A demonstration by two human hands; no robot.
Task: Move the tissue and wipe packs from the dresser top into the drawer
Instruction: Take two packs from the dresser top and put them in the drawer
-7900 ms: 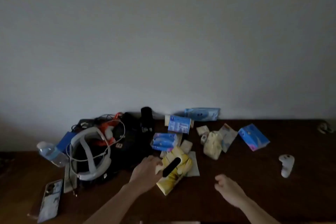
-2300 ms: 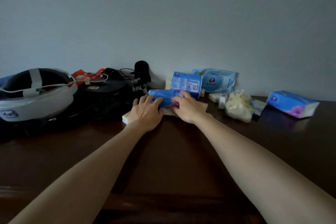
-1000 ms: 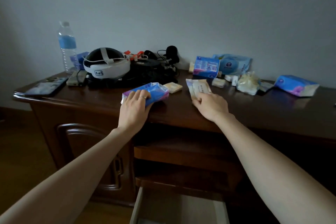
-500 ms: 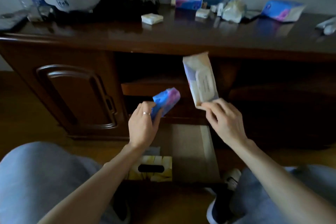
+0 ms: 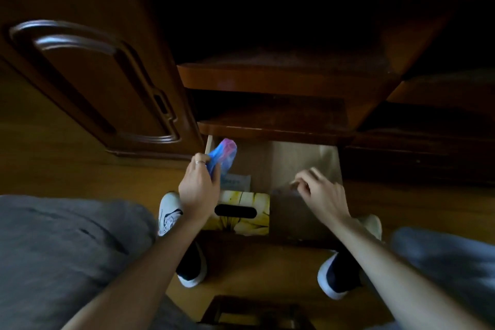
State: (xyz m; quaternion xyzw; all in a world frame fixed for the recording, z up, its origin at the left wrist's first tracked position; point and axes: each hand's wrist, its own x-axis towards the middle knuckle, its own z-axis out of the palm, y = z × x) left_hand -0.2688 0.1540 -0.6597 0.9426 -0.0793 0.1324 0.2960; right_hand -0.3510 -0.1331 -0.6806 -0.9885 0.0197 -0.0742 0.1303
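The open bottom drawer [image 5: 302, 158] of the dresser lies below me. My left hand [image 5: 198, 190] grips a blue and pink tissue pack [image 5: 223, 157] over the drawer's left side. My right hand [image 5: 320, 194] hovers over the right side with curled fingers pinching the end of a blurred greyish wipe pack [image 5: 286, 203] that sits low in the drawer. A yellow tissue box [image 5: 241, 222] with a black oval slot lies at the drawer's front left, and a pale flat pack [image 5: 237, 182] lies behind it. The dresser top is out of view.
Two dark shelves [image 5: 281, 75] jut out above the drawer. A carved cabinet door [image 5: 101, 80] stands to the left. My knees in grey trousers [image 5: 67, 249] and my shoes [image 5: 191, 268] are on the wooden floor in front of the drawer.
My view has dropped from the dresser top to the drawer. Both hands came down with their packs and are now over the open drawer.
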